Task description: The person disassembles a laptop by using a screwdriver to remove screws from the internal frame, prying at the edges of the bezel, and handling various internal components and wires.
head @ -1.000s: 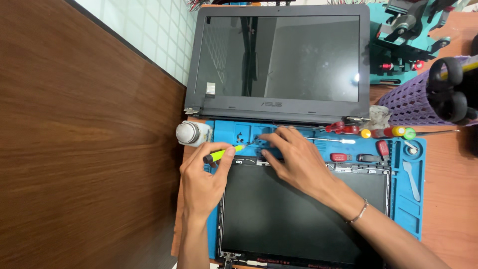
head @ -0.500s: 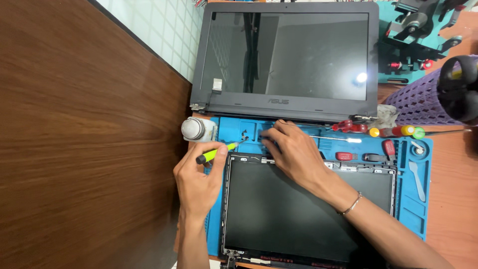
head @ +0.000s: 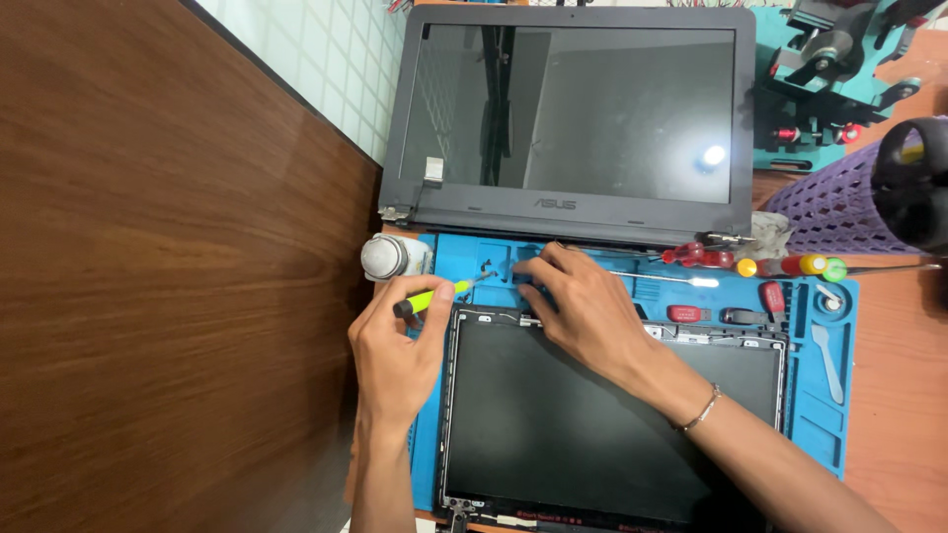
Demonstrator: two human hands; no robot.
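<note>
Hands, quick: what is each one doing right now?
Left hand: closed on a green-handled screwdriver.
Right hand: open, holding nothing, fingertips down on the blue work mat.

Left of you: a dark brown wood-grain panel (head: 168,276) fills that side.
Far edge: you see a white tiled wall (head: 326,49).
Right of you: an orange-brown tabletop (head: 899,395).
Light: a bright spot reflects ahead of you.

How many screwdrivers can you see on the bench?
About 5: a green one in the left hand, two red-handled and two more along the mat's top edge. Handles crowd together; others may be hidden.
</note>
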